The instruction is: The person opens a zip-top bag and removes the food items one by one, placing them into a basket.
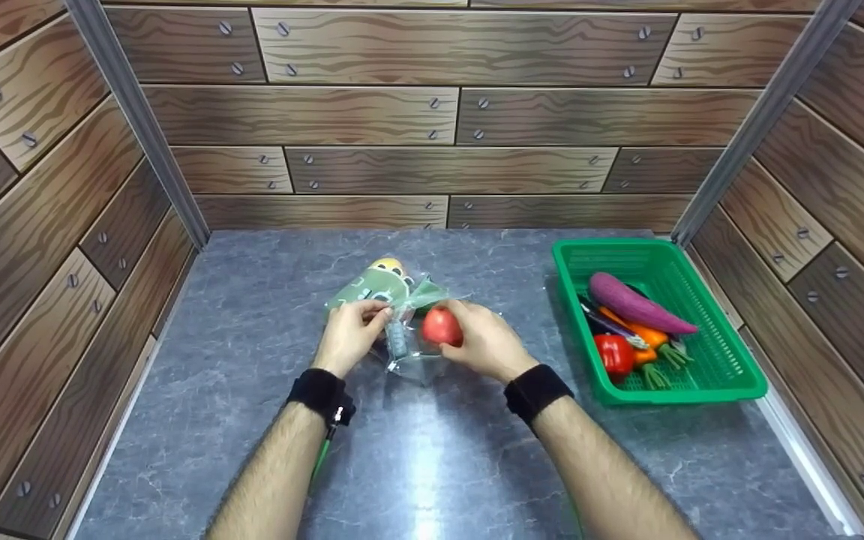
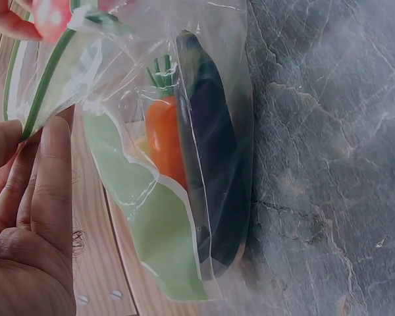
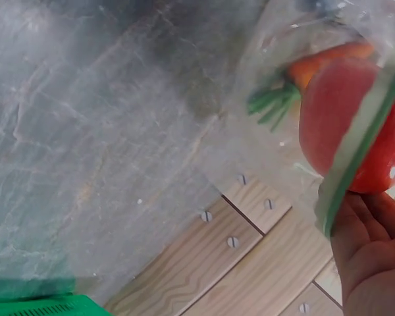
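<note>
- Where writing is sought, none can be read: the bag point(image 1: 391, 300) bears only a green printed panel with small marks too blurred to make out.
- Bag: clear plastic, green zip strip, lying mid-desk point(image 1: 252, 420) between the two hands, mouth towards the person.
- Left hand point(image 1: 349, 335): grip closed on the bag's mouth edge; the left wrist view shows its fingers point(image 2: 52, 171) pinching the zip strip.
- Right hand point(image 1: 481, 341): grip curled round a red apple point(image 1: 442, 326), held at the bag's mouth, touching the plastic; the right wrist view shows the zip strip crossing in front of the apple.
- Bag contents, left wrist view: carrot point(image 2: 164, 141) with green top, and a dark aubergine point(image 2: 214, 158) beside it, touching; a yellow item shows at the far end in the head view, kind not clear.
- Basket point(image 1: 732, 390): green plastic, on the desk right of the right hand, well apart from the bag; it holds a purple aubergine point(image 1: 634, 304), a red pepper point(image 1: 613, 352) and a carrot point(image 1: 646, 337).
</note>
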A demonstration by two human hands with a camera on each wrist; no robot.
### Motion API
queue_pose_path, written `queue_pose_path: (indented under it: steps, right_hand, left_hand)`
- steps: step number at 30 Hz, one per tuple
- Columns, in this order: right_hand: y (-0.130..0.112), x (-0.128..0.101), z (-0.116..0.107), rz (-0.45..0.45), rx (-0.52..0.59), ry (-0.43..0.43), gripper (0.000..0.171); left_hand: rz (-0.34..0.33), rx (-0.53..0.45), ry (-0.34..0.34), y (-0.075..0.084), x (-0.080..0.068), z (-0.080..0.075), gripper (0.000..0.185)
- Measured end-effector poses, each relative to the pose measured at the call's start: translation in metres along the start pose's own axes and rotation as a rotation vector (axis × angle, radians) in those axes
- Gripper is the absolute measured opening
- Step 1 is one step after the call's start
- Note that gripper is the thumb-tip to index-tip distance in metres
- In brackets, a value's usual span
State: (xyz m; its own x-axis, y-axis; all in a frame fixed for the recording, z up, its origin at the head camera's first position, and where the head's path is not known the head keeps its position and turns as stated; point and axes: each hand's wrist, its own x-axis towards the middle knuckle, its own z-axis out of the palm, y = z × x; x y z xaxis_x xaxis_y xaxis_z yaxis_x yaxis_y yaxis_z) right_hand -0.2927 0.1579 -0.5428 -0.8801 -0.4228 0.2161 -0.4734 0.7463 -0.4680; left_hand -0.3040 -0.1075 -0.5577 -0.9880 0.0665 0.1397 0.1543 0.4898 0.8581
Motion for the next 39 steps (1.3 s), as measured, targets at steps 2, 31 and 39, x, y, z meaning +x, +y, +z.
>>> queue_pose_path:
  steps: [2,31,39]
  right_hand:
    - [-0.001,-0.002,-0.005,0.0,0.005,0.009,0.06]
    - [0.027,-0.037,-0.078,0.071,0.012,0.248,0.068]
    - [0.051,-0.06,-0.096,0.149,0.005,0.303,0.067]
  left_hand:
    - [0.007,0.008,0.004,0.0,0.0,0.0,0.026]
    - [-0.01,-0.004,-0.004,0.0,0.0,-0.002,0.027]
    - [0.002,0.001,0.001,-0.001,0.0,-0.003,0.026]
